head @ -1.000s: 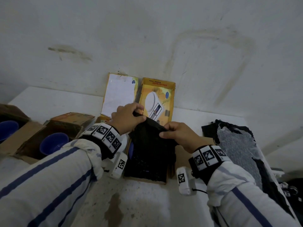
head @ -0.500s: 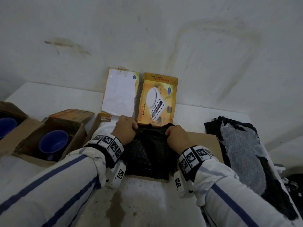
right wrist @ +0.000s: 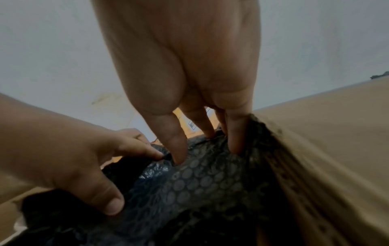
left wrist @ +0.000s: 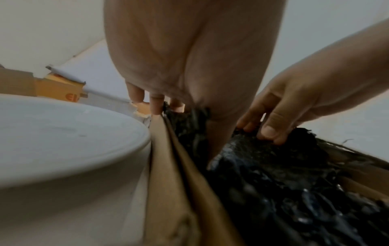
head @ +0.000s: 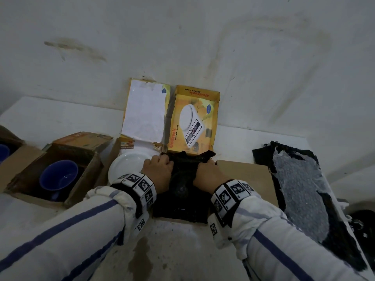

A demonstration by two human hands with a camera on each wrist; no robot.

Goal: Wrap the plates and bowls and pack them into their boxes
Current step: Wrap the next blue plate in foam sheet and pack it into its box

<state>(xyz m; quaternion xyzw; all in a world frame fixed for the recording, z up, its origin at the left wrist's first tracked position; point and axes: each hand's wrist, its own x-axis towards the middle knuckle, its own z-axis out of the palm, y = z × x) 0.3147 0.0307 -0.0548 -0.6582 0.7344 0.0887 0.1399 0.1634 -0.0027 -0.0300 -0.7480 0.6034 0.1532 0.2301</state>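
A: Nearest first: what are the 2 hands doing?

B: The left hand [head: 157,171] and right hand [head: 207,172] each pinch the far edge of the black bubble-wrap bundle [head: 182,195], fingers curled into the wrap, thumbs pressing on top. The bundle lies in the open cardboard box [head: 243,175] near the bench's front edge.

A: What has changed?

B: 1 second ago they held that edge lifted above the box; now it is pushed down to the box's far wall. I judge the wrapped piece is being seated, with closing the flap next.

A: Which way does it lie?

B: Flat, long axis running from the front edge toward the wall. What dish is inside I cannot tell.

A: And beyond?

B: Just left, a bare white plate [head: 127,165] sits in a second box, not yet wrapped. Further left, a blue bowl [head: 58,175] sits unwrapped in a carton. A kitchen scale box lid [head: 194,118] leans on the wall. More bubble wrap [head: 298,189] lies toward the right edge.
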